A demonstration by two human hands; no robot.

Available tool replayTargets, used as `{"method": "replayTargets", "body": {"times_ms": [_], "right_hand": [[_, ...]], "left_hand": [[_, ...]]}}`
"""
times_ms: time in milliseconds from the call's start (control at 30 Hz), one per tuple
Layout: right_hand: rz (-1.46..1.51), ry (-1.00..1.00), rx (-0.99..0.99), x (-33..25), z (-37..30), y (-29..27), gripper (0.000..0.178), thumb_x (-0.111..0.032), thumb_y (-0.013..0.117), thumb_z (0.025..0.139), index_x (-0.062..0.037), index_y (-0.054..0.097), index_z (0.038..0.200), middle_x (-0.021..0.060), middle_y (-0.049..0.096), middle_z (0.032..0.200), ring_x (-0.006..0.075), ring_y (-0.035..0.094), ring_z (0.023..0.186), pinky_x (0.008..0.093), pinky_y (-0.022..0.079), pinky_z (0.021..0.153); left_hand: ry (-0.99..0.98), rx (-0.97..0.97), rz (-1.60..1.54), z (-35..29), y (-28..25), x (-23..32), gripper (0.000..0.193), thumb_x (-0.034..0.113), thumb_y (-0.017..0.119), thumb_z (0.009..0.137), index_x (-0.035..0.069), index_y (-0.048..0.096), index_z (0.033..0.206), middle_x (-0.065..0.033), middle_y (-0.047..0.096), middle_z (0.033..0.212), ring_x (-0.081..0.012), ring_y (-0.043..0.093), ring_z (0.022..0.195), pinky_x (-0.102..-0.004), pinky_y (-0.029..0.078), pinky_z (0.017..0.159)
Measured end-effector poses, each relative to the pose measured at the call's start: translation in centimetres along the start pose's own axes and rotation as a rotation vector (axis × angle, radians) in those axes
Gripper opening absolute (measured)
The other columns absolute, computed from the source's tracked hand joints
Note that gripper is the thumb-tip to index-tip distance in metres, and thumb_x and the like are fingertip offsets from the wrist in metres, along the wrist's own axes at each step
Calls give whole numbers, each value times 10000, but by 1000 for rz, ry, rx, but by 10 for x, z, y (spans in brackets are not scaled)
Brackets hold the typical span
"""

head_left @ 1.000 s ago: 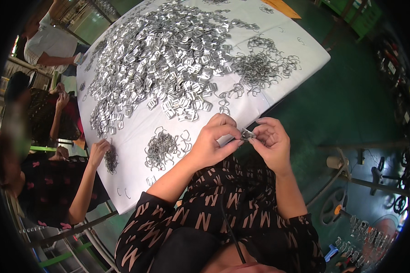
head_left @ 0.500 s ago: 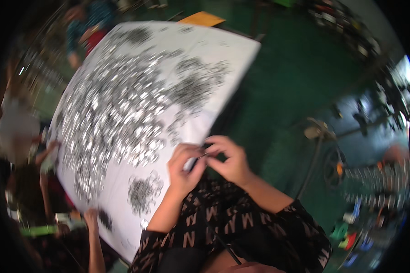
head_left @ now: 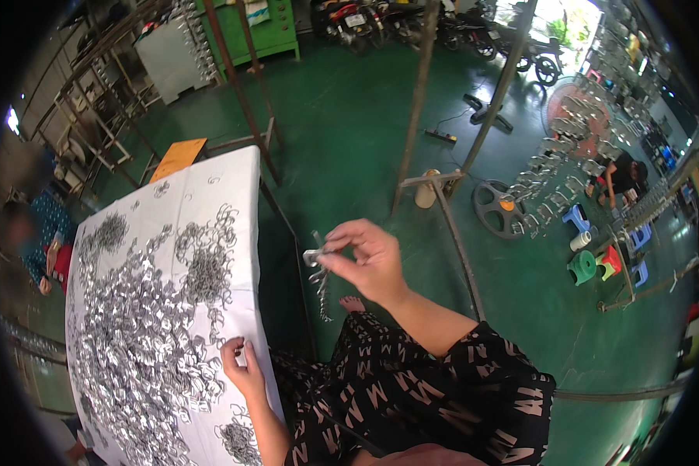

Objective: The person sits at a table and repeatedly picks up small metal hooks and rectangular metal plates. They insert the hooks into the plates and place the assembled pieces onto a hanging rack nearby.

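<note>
My right hand (head_left: 367, 262) is raised beyond the table's right edge. Its thumb and fingers pinch a small shiny metal clip (head_left: 314, 257). Below it hangs a short chain of linked metal pieces (head_left: 323, 299). My left hand (head_left: 245, 374) is low over the right side of the white-covered table (head_left: 245, 186), fingers bent and slightly apart, with nothing visible in it. Beside it spreads a large heap of shiny metal clips (head_left: 132, 334). Thin wire hooks lie in a pile (head_left: 208, 272) farther up the table and in another pile (head_left: 239, 441) near my left forearm.
A person in a teal top (head_left: 50, 225) is at the table's far left. An orange board (head_left: 179, 159) lies past the far end. Metal posts (head_left: 415, 109) rise from the green floor. To the right are a dark wheel (head_left: 499, 210), chains of metal parts (head_left: 555, 175) and plastic stools (head_left: 582, 266).
My hands, together before, are now apart: the left has gone down to the table, the right holds the chain out to the side. The view has swung right.
</note>
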State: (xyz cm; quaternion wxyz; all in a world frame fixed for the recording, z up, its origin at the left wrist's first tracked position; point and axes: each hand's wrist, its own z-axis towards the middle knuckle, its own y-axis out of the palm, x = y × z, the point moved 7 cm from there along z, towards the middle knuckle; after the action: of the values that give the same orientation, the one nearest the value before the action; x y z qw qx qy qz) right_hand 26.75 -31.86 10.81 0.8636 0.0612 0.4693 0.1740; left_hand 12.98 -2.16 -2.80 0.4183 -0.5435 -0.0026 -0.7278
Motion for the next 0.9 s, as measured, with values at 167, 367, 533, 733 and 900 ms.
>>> {"method": "replayTargets", "body": {"times_ms": [167,367,533,733,900], "right_hand": [[11,-174,202,-67,31,-52,252,85,722,779,35,615,1002,83,650,934,117,626,843,234,527,730],[-153,-426,371,-159,71,-105,225,40,702,817,34,602,1019,85,671,886,120,635,784,238,527,729],[-334,-625,465,-235,105,-147,247,11,725,808,35,610,1025,89,680,879,116,626,765,228,503,690],[-401,-851,534,-316,128,-179,247,-13,763,777,33,586,944,75,671,816,95,600,719,204,461,637],[-579,-910,612,-374,150,-225,261,2,779,754,-7,553,884,56,637,798,108,584,721,225,458,687]], "left_hand": [[-2,27,59,-18,-8,-29,73,13,610,860,-21,585,919,-108,572,898,-221,559,813,-310,473,718],[58,37,119,-22,-9,-30,74,-7,601,841,-28,576,908,-126,567,908,-261,561,847,-339,467,760],[-13,1,104,-22,-3,-33,64,-15,596,838,-32,562,889,-130,554,906,-270,558,850,-346,474,771],[27,6,97,-23,-3,-26,70,-19,607,840,-28,566,896,-128,551,915,-265,555,840,-335,470,741],[68,-8,132,-23,-6,-29,73,-14,612,841,-24,566,895,-129,551,915,-265,553,834,-334,470,738]]}}
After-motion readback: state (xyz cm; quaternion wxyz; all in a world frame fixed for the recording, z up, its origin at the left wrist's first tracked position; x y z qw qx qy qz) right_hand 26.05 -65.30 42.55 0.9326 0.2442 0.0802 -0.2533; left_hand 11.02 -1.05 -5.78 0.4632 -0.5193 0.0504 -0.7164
